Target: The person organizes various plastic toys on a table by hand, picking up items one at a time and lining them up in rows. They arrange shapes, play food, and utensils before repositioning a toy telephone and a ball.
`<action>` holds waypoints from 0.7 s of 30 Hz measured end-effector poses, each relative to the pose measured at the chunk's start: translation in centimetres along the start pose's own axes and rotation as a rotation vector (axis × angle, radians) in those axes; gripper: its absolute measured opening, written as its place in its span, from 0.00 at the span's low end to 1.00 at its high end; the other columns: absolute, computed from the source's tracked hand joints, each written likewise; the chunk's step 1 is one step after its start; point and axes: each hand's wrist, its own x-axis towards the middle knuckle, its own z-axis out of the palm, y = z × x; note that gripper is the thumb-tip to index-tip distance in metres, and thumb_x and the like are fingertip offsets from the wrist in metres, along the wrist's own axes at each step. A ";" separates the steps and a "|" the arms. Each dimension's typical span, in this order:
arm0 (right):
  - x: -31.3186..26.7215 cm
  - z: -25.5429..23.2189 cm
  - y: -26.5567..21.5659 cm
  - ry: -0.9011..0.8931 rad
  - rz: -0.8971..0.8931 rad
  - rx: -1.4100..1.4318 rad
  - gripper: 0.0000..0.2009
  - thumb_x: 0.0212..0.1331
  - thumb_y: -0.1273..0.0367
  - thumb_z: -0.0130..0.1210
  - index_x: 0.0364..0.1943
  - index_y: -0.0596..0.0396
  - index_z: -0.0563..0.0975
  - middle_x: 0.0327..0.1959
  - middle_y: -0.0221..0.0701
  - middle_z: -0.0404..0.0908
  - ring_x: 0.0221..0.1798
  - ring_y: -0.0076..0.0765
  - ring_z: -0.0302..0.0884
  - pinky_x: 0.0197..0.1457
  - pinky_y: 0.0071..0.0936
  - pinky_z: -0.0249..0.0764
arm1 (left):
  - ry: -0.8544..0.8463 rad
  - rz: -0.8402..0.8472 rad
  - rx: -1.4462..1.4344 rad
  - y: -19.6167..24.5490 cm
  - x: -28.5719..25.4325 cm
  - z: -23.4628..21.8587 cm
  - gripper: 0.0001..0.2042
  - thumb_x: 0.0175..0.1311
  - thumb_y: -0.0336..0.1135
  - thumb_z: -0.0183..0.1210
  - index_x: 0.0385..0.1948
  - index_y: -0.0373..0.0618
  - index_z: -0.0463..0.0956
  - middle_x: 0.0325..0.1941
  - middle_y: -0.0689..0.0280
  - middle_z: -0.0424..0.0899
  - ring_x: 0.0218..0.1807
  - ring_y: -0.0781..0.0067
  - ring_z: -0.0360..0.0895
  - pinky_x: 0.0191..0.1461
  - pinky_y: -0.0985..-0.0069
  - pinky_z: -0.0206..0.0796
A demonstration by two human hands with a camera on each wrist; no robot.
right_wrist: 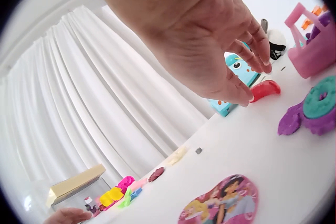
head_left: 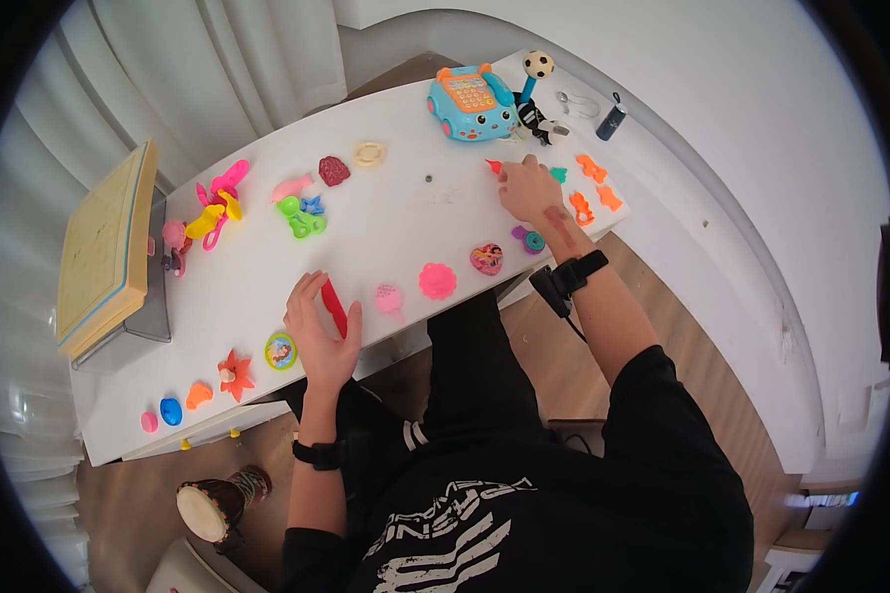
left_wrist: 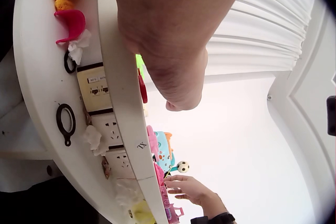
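The left hand (head_left: pixel 323 331) rests near the table's front edge in the head view, a long red piece (head_left: pixel 333 307) lying between its thumb and loosely straight fingers. Part of that red piece (left_wrist: pixel 143 88) shows beside the hand in the left wrist view; whether the palm touches it is hidden. Across the table, the right hand (head_left: pixel 531 188) reaches down over a small red piece (head_left: pixel 492 166). In the right wrist view its thumb tip is at the end of the red curved piece (right_wrist: pixel 266 90), while the other fingers stand apart from the thumb.
A blue toy telephone (head_left: pixel 477 107) and a ball-topped toy (head_left: pixel 538 65) stand at the back right. Orange pieces (head_left: pixel 581 208) lie right of the right hand. Along the front edge are a pink flower (head_left: pixel 437 281) and a heart-shaped piece (head_left: pixel 486 259). A book stand (head_left: pixel 119 257) is far left.
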 end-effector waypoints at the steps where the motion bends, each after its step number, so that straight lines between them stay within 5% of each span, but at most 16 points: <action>1: -0.2 -0.2 -0.6 0.064 -0.046 -0.006 0.13 0.62 0.66 0.58 0.48 0.55 0.82 0.57 0.46 0.79 0.59 0.54 0.81 0.58 0.47 0.81 | 0.005 -0.008 0.005 0.0 0.0 0.0 0.28 0.57 0.31 0.69 0.61 0.41 0.71 0.64 0.53 0.77 0.71 0.48 0.69 0.71 0.55 0.57; 10: -1.5 3.3 -14.3 0.028 -0.908 0.440 0.19 0.63 0.69 0.59 0.58 0.56 0.78 0.59 0.41 0.79 0.62 0.50 0.77 0.68 0.44 0.72 | -0.002 -0.008 0.014 0.1 0.1 0.0 0.28 0.56 0.32 0.69 0.60 0.43 0.71 0.64 0.53 0.77 0.71 0.49 0.69 0.70 0.55 0.57; 15: -2.1 4.3 -20.8 -0.036 -0.751 0.339 0.18 0.62 0.69 0.60 0.56 0.54 0.78 0.55 0.42 0.80 0.61 0.50 0.78 0.62 0.46 0.75 | -0.004 -0.023 0.004 0.1 0.1 -0.1 0.28 0.57 0.33 0.69 0.60 0.42 0.71 0.64 0.52 0.76 0.70 0.48 0.69 0.71 0.55 0.57; 21: -1.1 6.5 -20.7 -0.021 -0.594 0.484 0.14 0.60 0.69 0.62 0.51 0.49 0.77 0.52 0.40 0.81 0.55 0.50 0.81 0.54 0.46 0.79 | -0.024 -0.013 0.015 0.1 0.2 0.0 0.27 0.57 0.32 0.69 0.60 0.42 0.71 0.64 0.53 0.76 0.70 0.47 0.69 0.71 0.55 0.57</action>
